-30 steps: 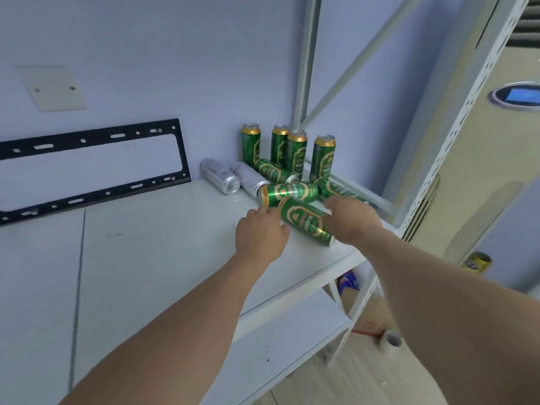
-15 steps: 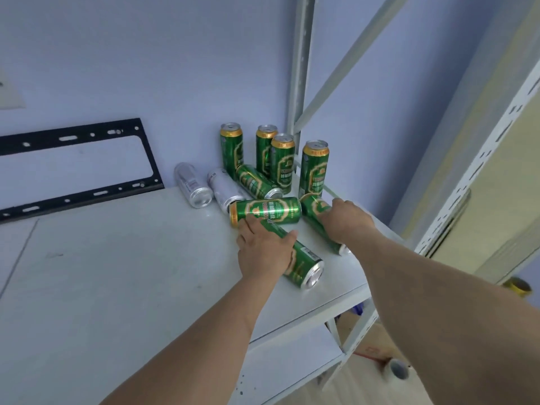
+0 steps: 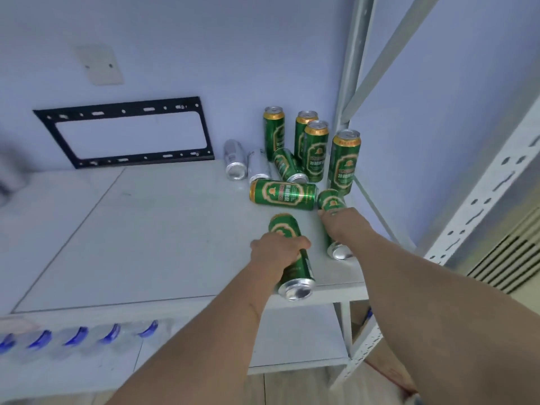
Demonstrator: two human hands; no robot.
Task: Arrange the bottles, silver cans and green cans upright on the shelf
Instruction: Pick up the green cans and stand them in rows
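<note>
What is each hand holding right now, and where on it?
Left hand: lying green can, gripped mid-body. Right hand: another lying green can, over its middle.

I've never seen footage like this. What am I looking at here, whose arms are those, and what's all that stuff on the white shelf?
There is no machine here: a person wears a camera on the head, so the one picture looks forward and down along their own bare arms.

The left hand is wrapped around a green can lying on its side near the front edge of the white shelf. The right hand rests on another lying green can beside it.

Further back, four green cans stand upright in the corner, for example this one. Two more green cans lie flat, and two silver cans lie side by side. A black metal frame leans on the wall. Blurred bottles with blue caps show lower left.
</note>
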